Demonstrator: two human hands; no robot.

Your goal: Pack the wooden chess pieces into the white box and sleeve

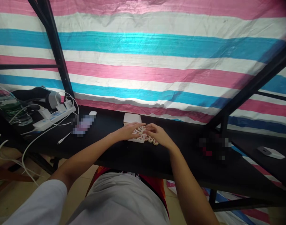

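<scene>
A small white box point(136, 140) full of round xiangqi pieces point(140, 131) sits on the black desk, the pieces pale with red or dark characters. My left hand point(127, 132) reaches over the box's left side, fingers stretched along its far edge and thumb apart, touching or just above the pieces. From the right, my right hand point(158, 134) arches over the box's right end, its bent fingers spread at the pieces. Several loose pieces point(150, 139) lie beside the box, under and near my right palm. Behind the box is a white lid point(132, 118).
On the left of the desk point(105, 153) are a blurred phone point(83, 125), a white case point(92, 113), a power strip point(52, 120) with cables, and a bottle point(12, 106). A blurred dark object point(214, 147) sits right. Black metal posts point(59, 59) flank the striped sheet point(143, 72).
</scene>
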